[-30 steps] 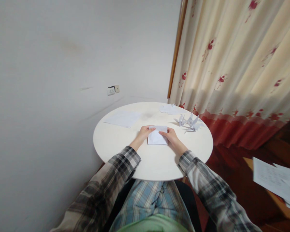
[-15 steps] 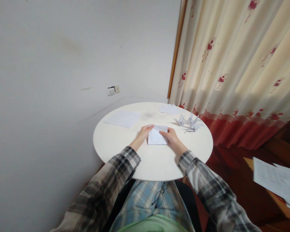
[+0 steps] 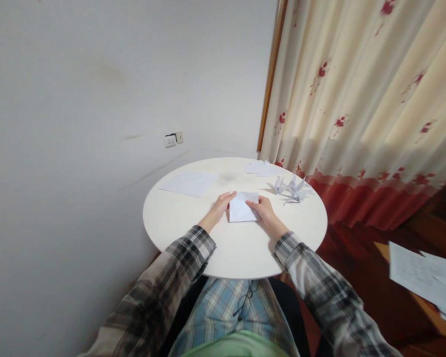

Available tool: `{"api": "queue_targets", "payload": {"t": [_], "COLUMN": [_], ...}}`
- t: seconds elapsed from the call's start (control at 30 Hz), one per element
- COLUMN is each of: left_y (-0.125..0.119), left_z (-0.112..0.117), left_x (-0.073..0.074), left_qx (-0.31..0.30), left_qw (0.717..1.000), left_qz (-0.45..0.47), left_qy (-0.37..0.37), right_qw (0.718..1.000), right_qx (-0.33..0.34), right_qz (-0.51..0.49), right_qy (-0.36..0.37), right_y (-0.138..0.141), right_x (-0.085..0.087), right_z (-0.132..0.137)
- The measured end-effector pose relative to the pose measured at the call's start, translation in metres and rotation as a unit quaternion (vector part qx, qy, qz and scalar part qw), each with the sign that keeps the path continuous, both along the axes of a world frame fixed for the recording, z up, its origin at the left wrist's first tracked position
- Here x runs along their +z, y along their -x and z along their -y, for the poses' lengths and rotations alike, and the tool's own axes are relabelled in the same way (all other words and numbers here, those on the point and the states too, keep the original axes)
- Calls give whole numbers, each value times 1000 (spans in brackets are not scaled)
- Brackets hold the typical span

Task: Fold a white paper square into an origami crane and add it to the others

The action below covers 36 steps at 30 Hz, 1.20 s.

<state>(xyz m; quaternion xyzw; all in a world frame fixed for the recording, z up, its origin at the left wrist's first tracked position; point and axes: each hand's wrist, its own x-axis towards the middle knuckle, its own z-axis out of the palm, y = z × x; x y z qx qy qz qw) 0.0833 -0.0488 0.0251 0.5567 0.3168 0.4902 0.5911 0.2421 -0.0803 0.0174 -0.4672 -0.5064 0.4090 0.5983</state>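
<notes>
A small, roughly square piece of white folded paper (image 3: pixel 241 210) is held just above the round white table (image 3: pixel 178 213). My left hand (image 3: pixel 222 204) pinches its upper left corner between thumb and fingers. On the other side my right hand (image 3: pixel 264 209) grips the right edge, thumb lying on top of the sheet and the fingers hidden beneath. To the right of the hands, several folded white paper cranes (image 3: pixel 295 189) stand close together on the table.
Flat sheets of white paper (image 3: pixel 189 183) lie at the table's left. More paper scraps (image 3: pixel 260 168) are near the far edge. A wall stands behind, with a socket (image 3: pixel 170 141); a curtain (image 3: pixel 357 99) hangs at right. Written papers (image 3: pixel 419 272) rest on a surface lower right.
The folded paper has shifted very slightly to the right and turned a little. Both hands keep their grip on it.
</notes>
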Motion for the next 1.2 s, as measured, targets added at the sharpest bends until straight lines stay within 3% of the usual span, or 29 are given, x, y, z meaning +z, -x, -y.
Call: {"api": "queue_targets", "payload": {"t": [0.2,0.37,0.53,0.73,1.2], "left_y": [2,2,0,1,1], "left_z": [2,-6,-5,-1,-3], "left_x": [-6,-12,-6,0,-2], "left_qx": [-39,28,96,151,165], "left_qw": [995,997,995,988,986], "left_qz": [-87,-75,-29,-20,0], "left_qy": [-14,-10,-4,-11,-9], "right_qw": [1000,1000,999,999,999], "right_qx": [-24,-11,33,37,31], "right_qz": [-4,-12,3,5,-32], "right_qy": [-14,-6,22,33,20], "right_y": [-2,-1,-1,0,0], "right_x": [-4,-1,0,-3,-4], "right_z": [-5,-2,1,1,-4]}}
